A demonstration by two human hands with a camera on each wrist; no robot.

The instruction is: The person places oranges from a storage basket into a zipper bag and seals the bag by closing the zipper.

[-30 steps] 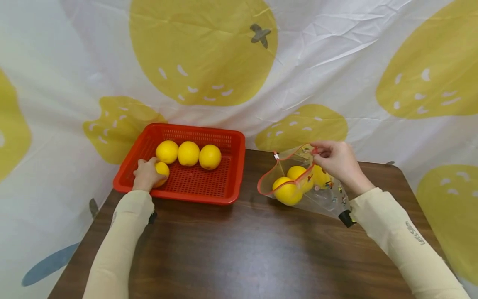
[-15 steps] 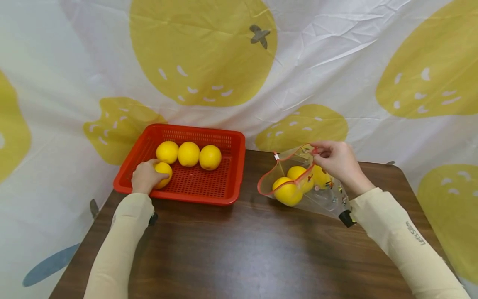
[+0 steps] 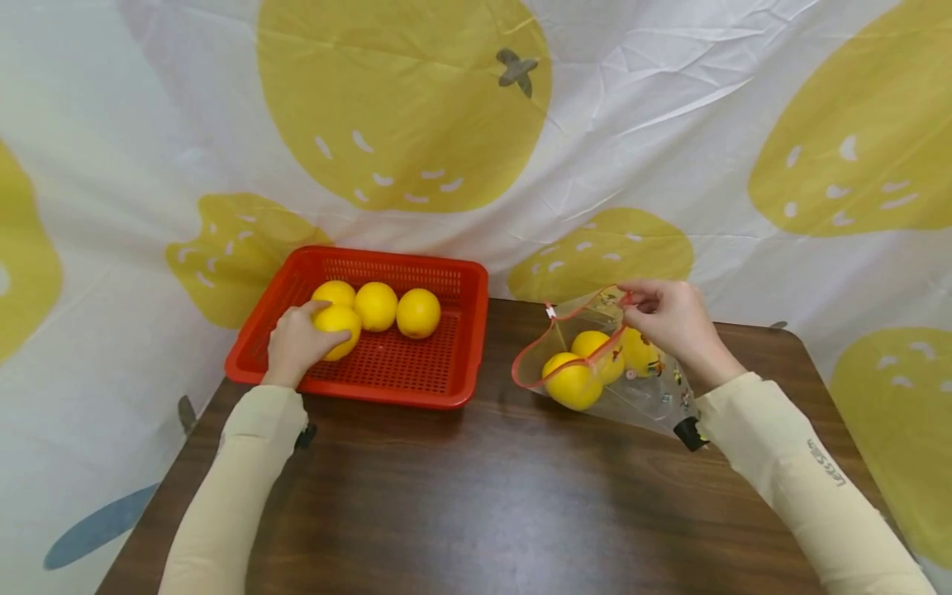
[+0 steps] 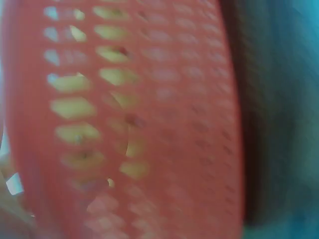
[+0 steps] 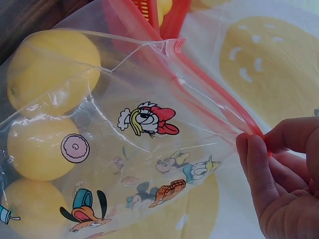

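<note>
My left hand (image 3: 292, 343) grips a round yellow orange (image 3: 340, 333), thumb and fingers around its sides, over the near left part of a red plastic basket (image 3: 405, 395). Behind it a row of 3 more oranges (image 3: 375, 307) lies in the basket. On the right, my right hand (image 3: 674, 326) pinches the red rim of a clear zip bag (image 3: 647, 405) between thumb and fingertips, and its mouth gapes toward the basket. Oranges (image 5: 55, 72) rest inside the bag. The left wrist view shows mostly the blurred basket wall (image 4: 174, 114); the hand's grip is hidden there.
The basket and bag stand apart on a dark brown wooden table (image 3: 461, 496). A white cloth (image 3: 654, 124) printed with big yellow fruit hangs right behind them. A white slider (image 3: 550, 311) sits at the bag's rim.
My left hand has lifted the orange from the basket's near left corner and brought it slightly right and up. The right hand and the bag have stayed in place.
</note>
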